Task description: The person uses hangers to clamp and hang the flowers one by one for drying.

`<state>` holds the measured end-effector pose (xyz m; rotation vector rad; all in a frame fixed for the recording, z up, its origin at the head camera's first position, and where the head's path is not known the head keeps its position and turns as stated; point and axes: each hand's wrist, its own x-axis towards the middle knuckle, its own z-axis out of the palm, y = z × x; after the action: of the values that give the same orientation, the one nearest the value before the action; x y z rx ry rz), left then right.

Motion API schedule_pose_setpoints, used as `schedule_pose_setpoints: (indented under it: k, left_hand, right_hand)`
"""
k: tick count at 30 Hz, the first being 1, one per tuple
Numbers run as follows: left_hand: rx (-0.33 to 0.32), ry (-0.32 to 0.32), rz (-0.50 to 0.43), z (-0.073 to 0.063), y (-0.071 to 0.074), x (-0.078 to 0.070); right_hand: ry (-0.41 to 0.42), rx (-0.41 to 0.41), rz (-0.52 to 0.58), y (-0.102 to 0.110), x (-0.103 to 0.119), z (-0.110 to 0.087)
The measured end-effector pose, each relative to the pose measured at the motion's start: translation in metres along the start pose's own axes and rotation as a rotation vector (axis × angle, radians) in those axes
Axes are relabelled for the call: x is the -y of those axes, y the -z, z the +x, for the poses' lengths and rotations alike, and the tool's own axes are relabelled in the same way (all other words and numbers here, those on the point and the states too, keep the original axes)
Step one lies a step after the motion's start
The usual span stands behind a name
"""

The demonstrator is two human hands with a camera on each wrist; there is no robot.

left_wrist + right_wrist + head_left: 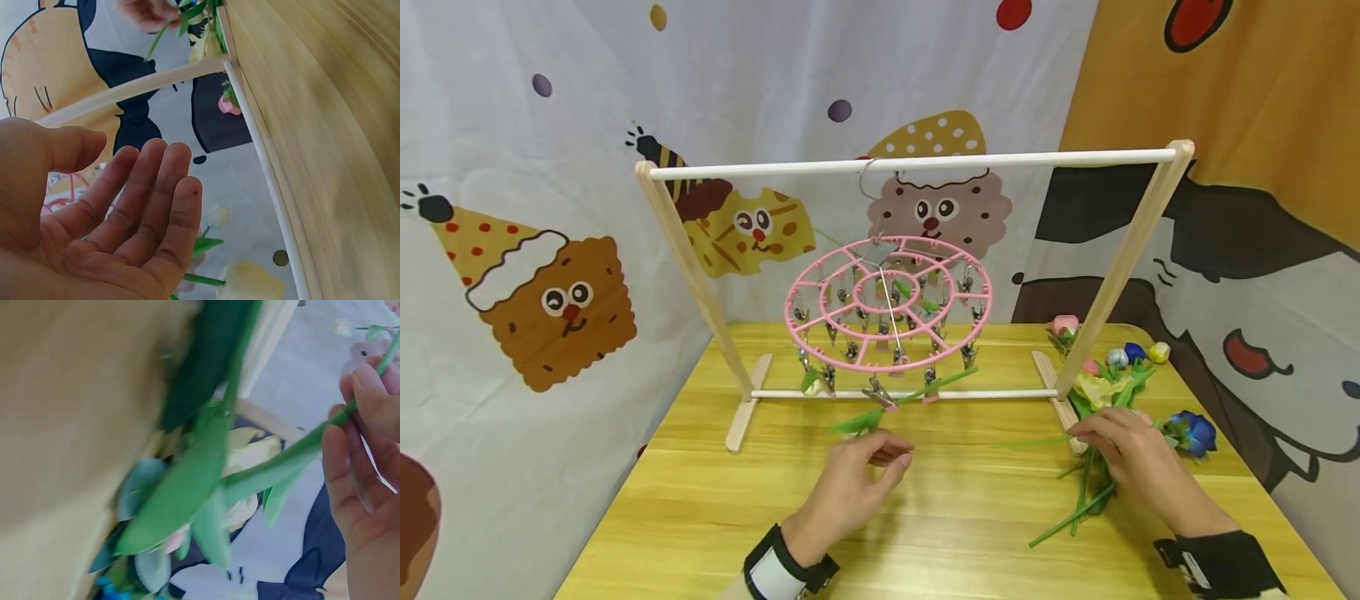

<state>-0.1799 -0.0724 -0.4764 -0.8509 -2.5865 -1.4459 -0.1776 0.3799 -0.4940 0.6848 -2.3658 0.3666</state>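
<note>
A pink round clip hanger point(889, 367) hangs by its hook from a white bar. Its metal clips hold a few artificial flowers, among them a white bud point(812, 383) and a leafy one point(859, 423) at the front. Just below that front edge is my left hand point(857, 479), fingers loosely bent with nothing between them; the left wrist view shows the bare palm point(94, 250). Over at the right my right hand point(1131, 454) pinches a green flower stem point(340, 415) between thumb and fingers. The stem leads back among leaves, and which bloom it bears is hidden.
A wooden stand with a white top bar point(760, 169) straddles the table point(940, 517). Beside its right foot lie a yellow flower point(1101, 387), a blue rose point(1193, 433), a pink rose point(1064, 325) and loose stems point(1071, 517). A cartoon-printed curtain point(760, 67) backs everything.
</note>
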Motion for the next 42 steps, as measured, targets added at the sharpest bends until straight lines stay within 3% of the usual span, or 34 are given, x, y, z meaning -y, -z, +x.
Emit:
schedule_pose_setpoints:
  k: [6,14,21,30,35,39,42]
  left_hand:
    - [0.028,-0.009,-0.001,0.001,-0.006,-0.01]
    - [0.029,-0.075,-0.049,0.007,-0.018,-0.025]
    - [-0.022,-0.104,-0.038,0.012,-0.026,-0.038]
    - [-0.084,-0.068,-0.013,0.017,-0.029,-0.05]
    - [-0.086,-0.059,-0.004,0.017,-0.029,-0.056]
    - [-0.098,-0.086,0.021,0.014,-0.027,-0.061]
    - [-0.147,-0.15,0.059,0.012,-0.023,-0.065]
  right_hand:
    - [-0.003,-0.078,0.052,0.005,0.014,0.019]
    - [-0.049,-0.161,0.144,0.01,0.034,0.04]
    - [-0.111,-0.203,0.183,0.011,0.045,0.051]
    - [-0.127,-0.286,0.293,0.009,0.059,0.065]
    - [-0.126,-0.308,0.339,0.007,0.066,0.072]
    - [-0.145,-0.296,0.382,0.006,0.072,0.075]
    - [-0.152,-0.294,0.402,0.006,0.075,0.077]
